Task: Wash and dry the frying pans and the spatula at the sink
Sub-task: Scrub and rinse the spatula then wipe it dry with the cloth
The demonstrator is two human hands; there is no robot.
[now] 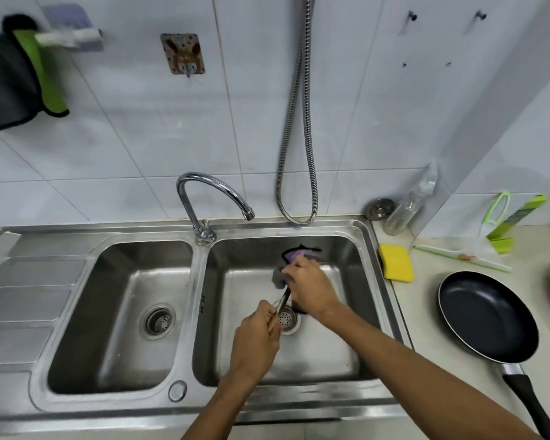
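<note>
**Spatula gets a wipe over the right-hand basin**

Spatula [282,300] held low over the right basin of a steel double sink [367,249], its thin metal shaft running from the left hand [255,339] near the drain up into a cloth [294,256] bunched at its far end. The left hand's fingers are curled shut around the handle; the right hand [310,285] is clenched over the grey and purple cloth, which wraps the blade and hides it from view. The tap [215,198], a polished chrome gooseneck, points into this basin with no stream visible, so this looks like drying or wiping.

Risks look modest. A slick, narrow shaft could twist or slide through the left hand's hold and clatter onto the perforated strainer below. A loose corner of the soft cloth might drag across the basin floor and pick up any water there, undoing the drying. An elbow swung wide to the right could nudge the pan.

One black non-stick frying pan [488,315], round, shallow and matte, sits on the pale counter to the right, its handle pointing toward the near edge. A yellow sponge [397,262] lies between it and the sink rim. A second dark pan's rim just shows at the right border.
</note>
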